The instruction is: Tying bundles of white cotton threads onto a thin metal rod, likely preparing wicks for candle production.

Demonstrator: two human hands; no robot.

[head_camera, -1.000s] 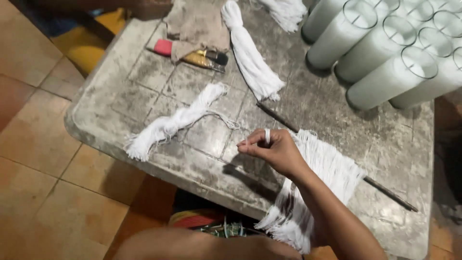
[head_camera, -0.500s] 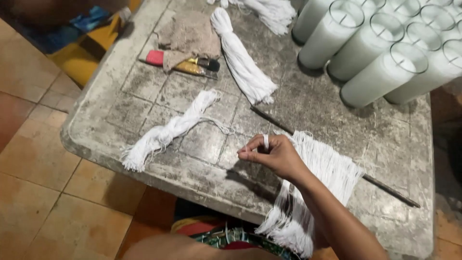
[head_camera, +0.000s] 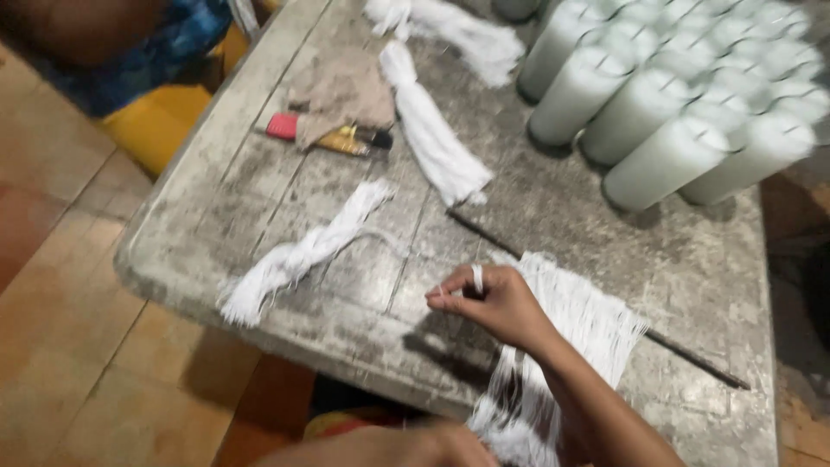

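The view has drifted lower and blurred; the right hand (head_camera: 497, 303) stays at centre, fingers pinched on a white wick string (head_camera: 476, 277), drawn from the wick fan (head_camera: 579, 316) draped over a rod (head_camera: 692, 356). The left hand is out of view.

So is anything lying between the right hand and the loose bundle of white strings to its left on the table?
Nothing visible. Bare tabletop lies between the right hand and the loose string bundle; only a thin stray strand trails across the gap. The brush and cloth lie further back.

Motion-blurred candles (head_camera: 666, 112), top right
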